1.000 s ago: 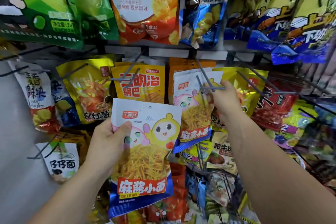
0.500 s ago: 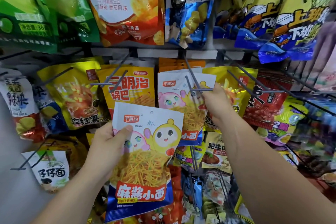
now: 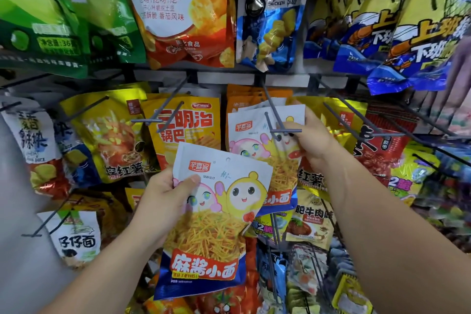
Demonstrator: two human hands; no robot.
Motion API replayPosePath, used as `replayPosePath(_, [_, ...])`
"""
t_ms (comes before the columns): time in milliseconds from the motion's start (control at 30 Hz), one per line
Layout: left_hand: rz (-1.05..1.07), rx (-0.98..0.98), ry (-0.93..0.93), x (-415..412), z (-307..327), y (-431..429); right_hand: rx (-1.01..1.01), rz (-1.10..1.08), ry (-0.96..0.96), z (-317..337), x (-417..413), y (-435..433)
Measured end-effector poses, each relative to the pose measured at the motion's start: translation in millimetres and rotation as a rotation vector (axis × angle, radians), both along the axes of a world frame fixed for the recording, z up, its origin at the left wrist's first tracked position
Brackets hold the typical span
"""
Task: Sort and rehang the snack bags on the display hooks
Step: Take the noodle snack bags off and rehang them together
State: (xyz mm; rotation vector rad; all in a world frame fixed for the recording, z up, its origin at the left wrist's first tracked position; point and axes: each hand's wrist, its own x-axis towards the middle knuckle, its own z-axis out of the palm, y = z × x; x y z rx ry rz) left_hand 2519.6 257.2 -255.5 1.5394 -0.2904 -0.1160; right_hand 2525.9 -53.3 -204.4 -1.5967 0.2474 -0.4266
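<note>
My left hand (image 3: 165, 194) grips a white noodle snack bag (image 3: 216, 227) by its upper left corner, off any hook, in front of the rack. It shows two cartoon faces, orange noodles and a blue bottom band. My right hand (image 3: 312, 140) pinches the top right of a matching noodle bag (image 3: 251, 135) that hangs on a grey double-prong hook (image 3: 276, 120) at centre. More bags of the same kind sit behind it on that hook. The held bag overlaps the lower part of the hanging one.
A yellow-orange sandwich crisp bag (image 3: 188, 130) hangs on the hook to the left, a yellow sweet-potato bag (image 3: 109, 140) further left. Red and yellow bags (image 3: 377, 150) hang to the right. Large chip bags (image 3: 183, 10) fill the upper row. Bare grey prongs (image 3: 43, 224) stick out lower left.
My left hand has lifted its bag up and right, closer to the centre hook. My right hand stays on the hanging bag. The view has shifted slightly.
</note>
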Motion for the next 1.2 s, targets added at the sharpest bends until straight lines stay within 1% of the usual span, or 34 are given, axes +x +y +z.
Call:
replayPosePath(67, [-0.014, -0.024, 0.021, -1.0, -2.4, 1.3, 0.043, -0.031, -0.007, 5.0, -4.3, 0.7])
replayPosePath(133, [-0.025, -0.057, 0.049, 0.1, -4.0, 2.3, 0.037, -0.044, -0.011, 6.6, -8.2, 2.1])
replayPosePath(300, [-0.009, -0.101, 0.072, 2.8, -2.7, -2.1, -0.172, -0.096, -0.015, -0.7, -19.6, 9.1])
replayPosePath(400, [-0.025, -0.105, 0.072, 2.2, 1.1, -9.3, -0.205, -0.077, -0.031, -2.3, -25.3, 14.3])
replayPosePath(500, [-0.042, -0.103, 0.063, 2.7, 2.7, -15.1, -0.191, -0.086, -0.021, -3.4, -29.8, 17.1])
replayPosePath(600, [-0.067, -0.112, 0.043, 0.1, 5.4, -17.5, -0.250, -0.085, -0.025, -3.4, -36.2, 21.3])
replayPosePath(733, [-0.080, -0.099, 0.000, -3.1, 5.3, -16.5, -0.253, -0.052, -0.090, 0.9, -54.6, 31.9])
replayPosePath(833, [-0.086, -0.101, -0.023, -8.8, 7.1, -21.2, -0.291, -0.033, -0.134, 3.5, -73.8, 39.7])
replayPosePath(1033, [-0.106, -0.159, 0.045, -21.9, 9.1, -39.0, -0.249, -0.028, -0.136, 3.0, -106.9, 51.1])
replayPosePath(1133, [-0.119, -0.187, 0.092, -31.5, 9.3, -46.6, -0.176, 0.009, -0.118, 3.2, -121.3, 54.8])
replayPosePath(1200, [-0.124, -0.192, 0.091, -37.1, 9.6, -51.4, -0.115, 0.019, -0.108, 3.0, -128.0, 57.4])
